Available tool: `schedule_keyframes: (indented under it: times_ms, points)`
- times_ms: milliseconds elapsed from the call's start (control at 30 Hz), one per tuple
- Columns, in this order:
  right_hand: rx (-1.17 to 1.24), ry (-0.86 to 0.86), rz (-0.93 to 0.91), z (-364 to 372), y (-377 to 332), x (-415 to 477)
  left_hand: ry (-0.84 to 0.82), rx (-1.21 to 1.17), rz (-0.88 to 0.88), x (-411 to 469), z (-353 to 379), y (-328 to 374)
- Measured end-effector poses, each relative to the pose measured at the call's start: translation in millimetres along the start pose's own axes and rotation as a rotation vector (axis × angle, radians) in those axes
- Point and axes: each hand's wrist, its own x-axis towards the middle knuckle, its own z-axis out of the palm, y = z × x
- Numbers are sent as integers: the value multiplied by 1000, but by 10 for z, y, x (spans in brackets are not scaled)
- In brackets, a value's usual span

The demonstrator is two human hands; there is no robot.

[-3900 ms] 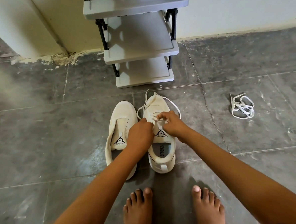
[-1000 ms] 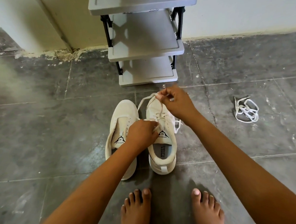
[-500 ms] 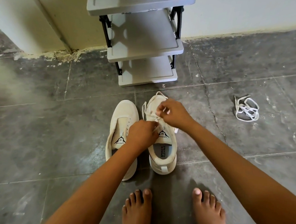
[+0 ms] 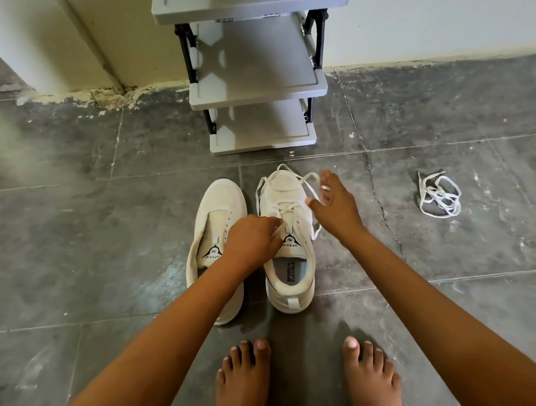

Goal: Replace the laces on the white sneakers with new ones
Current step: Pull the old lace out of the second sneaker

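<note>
head view: the laced sneaker (image 4: 291, 264) (only partly threaded) and the unlaced sneaker (image 4: 212, 206) stand side by side on the grey tiled floor (image 4: 106, 244), just ahead of two bare feet (image 4: 243, 386). the left hand (image 4: 253, 239), fingers curled, pinches the lace (image 4: 287, 206) at the eyelets near the tongue. the right hand (image 4: 335, 203) hovers beside that shoe's toe, fingers spread and holding nothing, over a loose loop of the lace. a spare lace bundle (image 4: 439, 197) lies well apart to the right; a grey shoe rack (image 4: 253, 87) stands beyond.
</note>
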Motion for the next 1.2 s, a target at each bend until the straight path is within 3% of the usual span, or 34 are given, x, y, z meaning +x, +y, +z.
schedule_keyframes:
  times_ms: [100,200,300,467,667,833,1133,1200]
  points:
    - [-130,-186,-65,16,52,-57,-10,-21,-11,3,-17,-3]
    - [-175,-320,-19,68,142,-143,4,-230,-82,-5,-66,-54]
    - [-118,-221,-10,54,163,-193,49,-467,-207,-9,-114,-88]
    - [-305,-147,-143,-21,178,-258,99,-613,-331,-36,-146,-110]
    - [-457,-87,-289,145,112,-301,53,-362,-221,-3,-154,-16]
    - [-645,-170,-322,264,149,-402,60,-116,-158,59,-121,50]
    - [-449,-132,-183,97,247,-419,113,-183,-245,-12,-184,-27]
    - [-520,-146,-191,108,241,-413,99,-179,-243,-6,-188,-22]
